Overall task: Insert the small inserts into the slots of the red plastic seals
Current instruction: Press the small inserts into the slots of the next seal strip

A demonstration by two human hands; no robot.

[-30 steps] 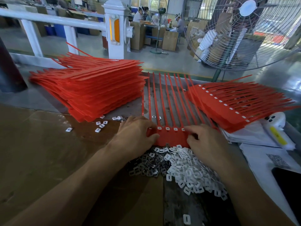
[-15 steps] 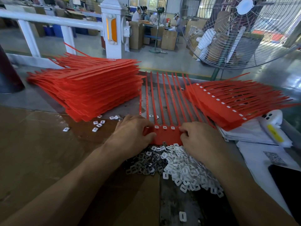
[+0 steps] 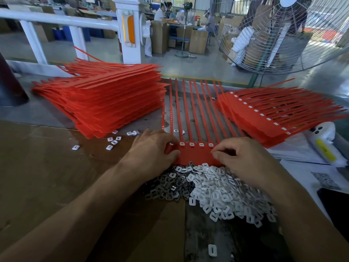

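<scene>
A lone white insert (image 3: pixel 212 249) lies on the table (image 3: pixel 47 176) at 6 o'clock, nearest the camera, and beyond it spreads the heap of small inserts (image 3: pixel 213 188), flat white and grey rounded tabs, each with a slot through its middle, too many to count. Just past the heap lies the red seal strip (image 3: pixel 195 155), a flat red band at the centre of the view with thin tails running away toward 12 o'clock; four white inserts sit visibly in its slots between the two hands. The left hand (image 3: pixel 153 152) grips the strip's left end, fingers curled over the edge, and hides the slots there. The right hand (image 3: pixel 243 157) has curled fingertips meeting at the strip's right end; whether they pinch an insert I cannot tell. About nine loose inserts (image 3: pixel 114 142) lie scattered at 10 o'clock. Behind them rises a tall stack of red seals (image 3: pixel 105 99), and at 2 o'clock a lower fanned stack (image 3: pixel 273 114) shows a row of fitted white inserts. A white handheld device (image 3: pixel 326 144) rests on papers (image 3: pixel 302 154) at 3 o'clock. A large fan (image 3: pixel 283 35) stands far off at 1 o'clock.
</scene>
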